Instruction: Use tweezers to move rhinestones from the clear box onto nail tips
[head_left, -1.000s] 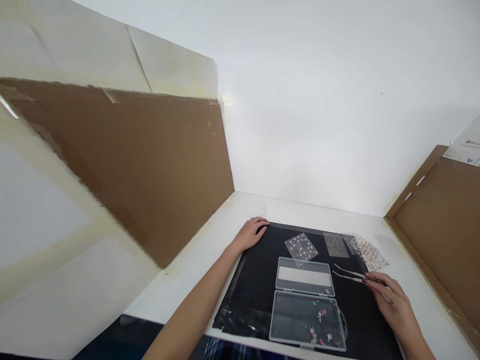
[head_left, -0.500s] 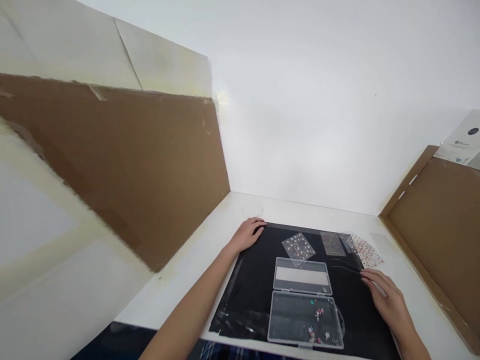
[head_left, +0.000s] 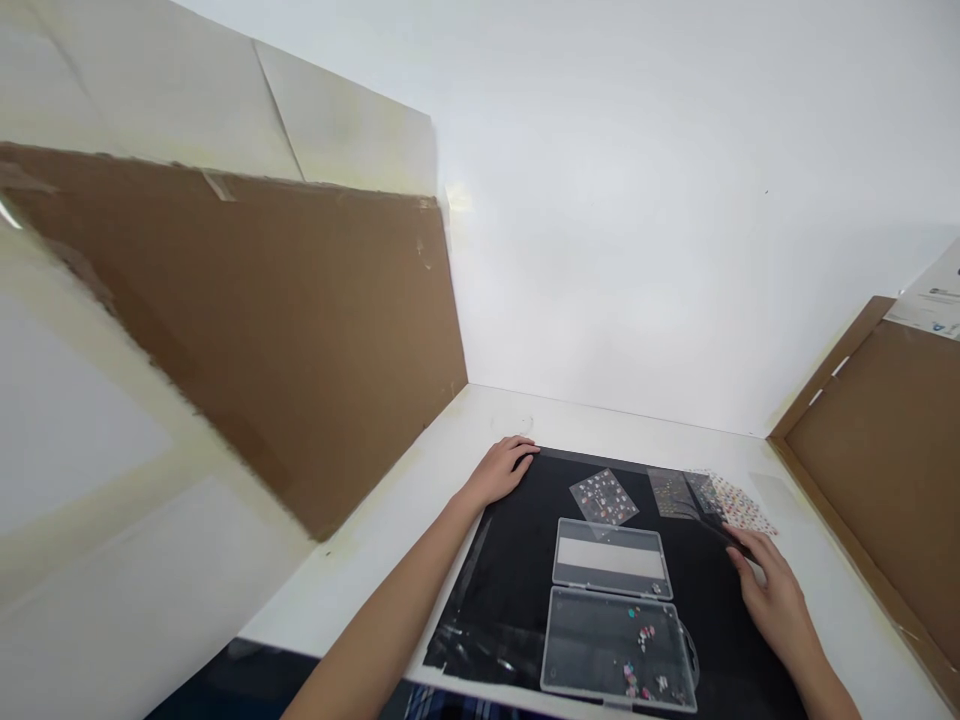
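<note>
The left hand (head_left: 499,472) is laid open and released on the far edge of a black mat (head_left: 487,590). A clear plastic box (head_left: 611,557) is set open on the mat, with small charms (head_left: 643,634) in its near half, and a sticker sheet (head_left: 604,497) is placed beyond it. Dark tweezers (head_left: 721,532) are touched by the curled right hand (head_left: 776,600), at the right; whether they are gripped cannot be told.

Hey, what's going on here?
A person's right hand is at a pair of tweezers on a black mat, beside sticker sheets. The left hand rests on the mat's far edge. An open clear plastic box holds small colourful pieces.
</note>
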